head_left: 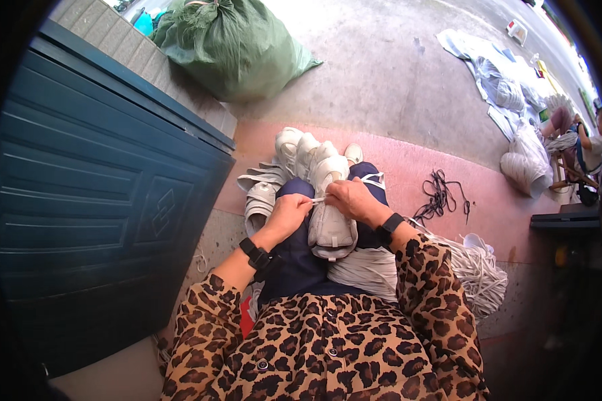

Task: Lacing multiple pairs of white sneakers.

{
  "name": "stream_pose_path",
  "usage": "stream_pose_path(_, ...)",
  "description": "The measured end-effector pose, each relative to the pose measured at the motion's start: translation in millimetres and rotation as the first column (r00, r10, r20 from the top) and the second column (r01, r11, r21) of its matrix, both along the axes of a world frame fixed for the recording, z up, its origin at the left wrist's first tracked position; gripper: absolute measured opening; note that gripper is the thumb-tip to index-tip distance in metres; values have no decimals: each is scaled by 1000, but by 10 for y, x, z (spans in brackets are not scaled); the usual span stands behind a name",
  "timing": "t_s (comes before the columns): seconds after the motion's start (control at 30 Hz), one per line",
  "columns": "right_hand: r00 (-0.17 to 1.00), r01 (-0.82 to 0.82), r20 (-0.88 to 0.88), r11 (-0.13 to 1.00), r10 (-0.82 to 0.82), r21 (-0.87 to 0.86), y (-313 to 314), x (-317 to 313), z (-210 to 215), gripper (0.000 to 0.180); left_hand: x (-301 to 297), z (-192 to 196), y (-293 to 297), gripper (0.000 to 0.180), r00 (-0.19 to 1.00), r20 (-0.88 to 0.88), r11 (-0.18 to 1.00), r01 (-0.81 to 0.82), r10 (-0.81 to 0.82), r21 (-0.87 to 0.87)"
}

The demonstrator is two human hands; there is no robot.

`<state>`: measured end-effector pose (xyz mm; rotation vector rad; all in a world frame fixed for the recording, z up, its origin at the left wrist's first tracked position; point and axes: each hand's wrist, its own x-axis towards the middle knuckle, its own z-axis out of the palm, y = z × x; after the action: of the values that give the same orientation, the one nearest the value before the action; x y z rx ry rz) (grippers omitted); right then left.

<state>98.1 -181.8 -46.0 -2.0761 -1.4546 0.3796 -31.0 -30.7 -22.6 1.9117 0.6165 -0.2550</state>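
A pale cream shoe (330, 224) lies on the person's lap, resting on dark blue trousers (299, 267), directly under and between both hands. Its long axis runs away from the body, the heel end nearest the waist and the toe end pointing toward the pile of shoes (294, 157) ahead on the floor. The left hand (289, 212) sits just left of the shoe, its grip pinched shut on a thin white lace (318, 199) that stretches across to the right. The right hand (350, 198) lies on the upper part of the shoe, fingers curled closed around the other end of the same lace. The shoe looks soft and smooth, rounded at the heel, with a moulded sole edge. Both wrists carry black bands, and the sleeves are leopard-print cloth. A thick bundle of white laces (471, 267) lies by the right thigh, black cords (440, 194) lie farther out on the pinkish floor, and a green sack (234, 43) stands beyond a dark teal door (100, 200).
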Motion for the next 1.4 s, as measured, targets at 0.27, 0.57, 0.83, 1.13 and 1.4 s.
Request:
stream_pose_path(0.27,974,220,-68,972,-215,84,29,-75,-154,17,206,-23,-100,17,977,120,846,88,-176,526)
stream_pose_path(0.57,962,250,-138,965,-237,85,31,-85,-107,18,339,-6,-7,11,878,63,621,283,-474,730)
stream_pose_path(0.83,955,254,-171,966,-242,50,26,-75,-103,18,346,-35,-71,10,861,38,566,300,-508,768)
stream_pose_path(1.13,932,289,-234,957,-277,17,-52,-110,37,21,351,-97,-102,10,891,146,669,206,-430,714)
stream_pose_path(1.4,929,276,-224,955,-294,-111,-115,-379,98,19,219,77,-156,22,909,17,708,313,-417,633)
